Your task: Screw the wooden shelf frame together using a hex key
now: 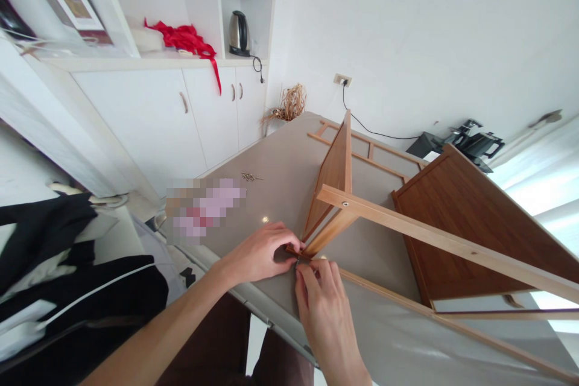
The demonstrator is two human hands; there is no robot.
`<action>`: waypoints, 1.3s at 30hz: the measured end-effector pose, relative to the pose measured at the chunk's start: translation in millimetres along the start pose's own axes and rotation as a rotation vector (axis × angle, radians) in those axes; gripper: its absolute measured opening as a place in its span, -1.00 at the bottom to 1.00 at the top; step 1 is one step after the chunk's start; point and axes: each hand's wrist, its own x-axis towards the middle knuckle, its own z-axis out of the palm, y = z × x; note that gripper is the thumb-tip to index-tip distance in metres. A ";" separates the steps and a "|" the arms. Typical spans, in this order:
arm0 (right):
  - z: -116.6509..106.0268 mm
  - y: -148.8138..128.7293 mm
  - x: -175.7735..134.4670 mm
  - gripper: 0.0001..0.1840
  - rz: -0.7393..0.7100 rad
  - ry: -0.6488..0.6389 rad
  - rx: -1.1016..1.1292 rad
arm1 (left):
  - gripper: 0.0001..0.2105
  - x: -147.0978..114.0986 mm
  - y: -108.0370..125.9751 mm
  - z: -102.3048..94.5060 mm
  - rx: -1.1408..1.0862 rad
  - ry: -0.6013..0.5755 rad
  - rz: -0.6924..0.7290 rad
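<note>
A wooden frame (398, 217) of light rails and brown panels lies on its side on the table, partly assembled. My left hand (266, 253) is at the near bottom corner of it, thumb and fingers closed around the end of a lower rail (375, 284). Just right of it, my right hand (323, 292) is pinched against the same joint. Its fingertips hide most of what they hold; only a tiny dark bit shows between the hands. Above them, a screw head (345, 204) sits in the upper rail. An upright brown panel (332, 163) rises beyond my fingers.
Several loose screws (248, 177) lie on the grey table (275, 175), left of the frame. A blurred-out patch (205, 211) covers the table's left edge. Black appliances (470, 142) stand at the far right. White cabinets (145, 114) line the left, with a kettle (239, 33) on a shelf.
</note>
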 end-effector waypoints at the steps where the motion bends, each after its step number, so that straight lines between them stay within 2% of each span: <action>1: 0.3 0.0 0.3 -0.80 -0.001 0.008 0.002 | -0.79 0.0 0.2 0.1 -0.002 0.000 -0.001; 23: -1.3 -0.4 -2.1 -0.84 0.042 0.146 0.053 | -0.80 1.1 3.7 -1.0 -0.007 0.001 -0.016; 32: 6.4 5.2 -9.1 -0.82 0.071 0.062 0.116 | -0.80 0.0 3.6 -0.5 0.004 0.006 -0.018; 39: 8.6 8.2 -9.4 -0.80 0.079 0.071 0.161 | -0.82 0.2 4.5 -0.7 0.004 0.017 -0.015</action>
